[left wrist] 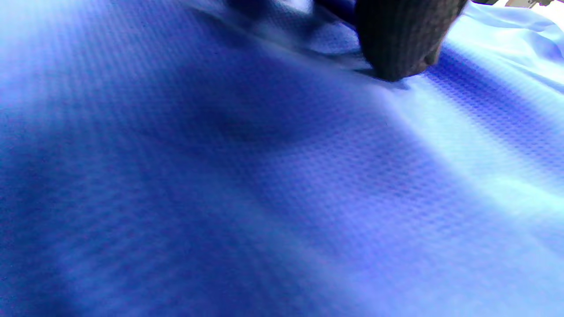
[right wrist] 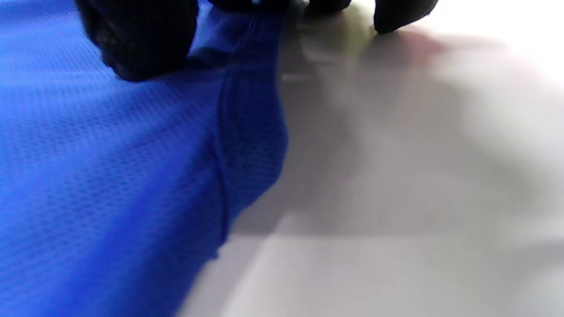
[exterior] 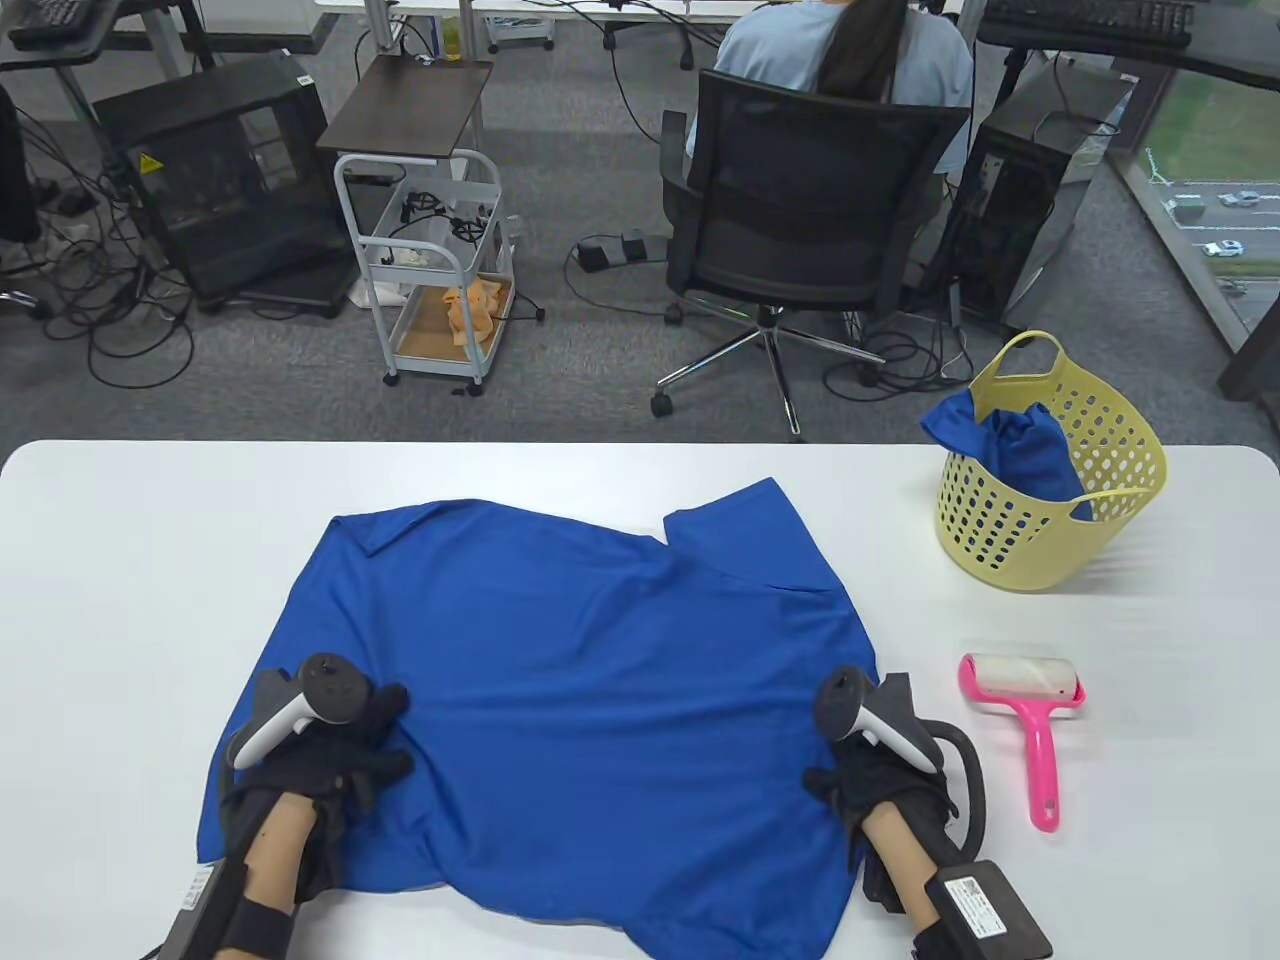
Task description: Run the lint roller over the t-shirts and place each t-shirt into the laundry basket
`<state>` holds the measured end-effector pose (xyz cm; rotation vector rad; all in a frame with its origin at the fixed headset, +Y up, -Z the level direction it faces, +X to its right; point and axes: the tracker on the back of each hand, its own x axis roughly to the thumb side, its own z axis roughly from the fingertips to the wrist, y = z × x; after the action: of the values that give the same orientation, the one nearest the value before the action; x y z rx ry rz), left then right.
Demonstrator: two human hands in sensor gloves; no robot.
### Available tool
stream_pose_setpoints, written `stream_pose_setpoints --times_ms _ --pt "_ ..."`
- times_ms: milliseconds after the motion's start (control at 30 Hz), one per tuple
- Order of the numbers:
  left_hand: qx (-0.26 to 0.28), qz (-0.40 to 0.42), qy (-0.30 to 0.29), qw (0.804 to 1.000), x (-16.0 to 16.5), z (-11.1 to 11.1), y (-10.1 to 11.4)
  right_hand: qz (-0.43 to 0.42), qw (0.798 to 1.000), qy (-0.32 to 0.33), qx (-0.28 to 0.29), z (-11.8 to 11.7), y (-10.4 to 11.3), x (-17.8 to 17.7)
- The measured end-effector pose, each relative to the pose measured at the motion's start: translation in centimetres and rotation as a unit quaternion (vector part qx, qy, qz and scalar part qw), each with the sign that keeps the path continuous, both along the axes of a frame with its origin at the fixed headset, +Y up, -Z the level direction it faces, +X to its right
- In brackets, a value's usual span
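A blue t-shirt (exterior: 590, 680) lies spread out on the white table (exterior: 150, 560). My left hand (exterior: 385, 735) lies on its left part with the fingers stretched out; in the left wrist view one fingertip (left wrist: 396, 44) presses the blue fabric (left wrist: 246, 189). My right hand (exterior: 858, 775) is at the shirt's right edge. There the thumb (right wrist: 141, 39) sits on top of the cloth, and the hem (right wrist: 251, 110) rises off the table toward the other fingers (right wrist: 403, 13). The pink lint roller (exterior: 1025, 700) lies to the right of that hand, untouched.
A yellow laundry basket (exterior: 1060, 545) stands at the table's back right with another blue t-shirt (exterior: 1010, 440) in it. Behind the table a person sits in a black office chair (exterior: 810, 220), and a white cart (exterior: 440, 270) stands to the left.
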<state>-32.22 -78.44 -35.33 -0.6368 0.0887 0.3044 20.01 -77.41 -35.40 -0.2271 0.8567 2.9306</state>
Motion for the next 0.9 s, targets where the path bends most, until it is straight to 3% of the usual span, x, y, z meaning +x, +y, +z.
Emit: stream_pose_setpoints --times_ms 333,500,633,733,800,900 --pt "-0.004 -0.004 -0.001 1.000 0.1 0.0 0.0 0.015 0.996 -0.041 0.081 -3.5 -0.4 1.2" --pt "0.000 -0.007 -0.002 1.000 0.1 0.2 -0.2 0.012 0.989 -0.068 0.128 -2.4 0.4 1.1" --pt "-0.006 -0.006 -0.003 1.000 0.3 0.1 -0.1 0.092 0.989 -0.103 0.061 1.5 2.8 1.2" --pt "-0.010 -0.005 -0.004 1.000 0.3 0.1 -0.1 0.090 0.986 -0.138 0.001 3.2 2.8 1.7" --pt "-0.010 -0.004 -0.003 1.000 0.3 0.1 -0.1 0.055 0.990 -0.127 -0.030 3.6 2.0 1.4" --pt "-0.006 -0.003 -0.004 1.000 0.3 0.2 -0.2 0.102 0.989 -0.111 -0.007 3.8 1.5 -0.5"
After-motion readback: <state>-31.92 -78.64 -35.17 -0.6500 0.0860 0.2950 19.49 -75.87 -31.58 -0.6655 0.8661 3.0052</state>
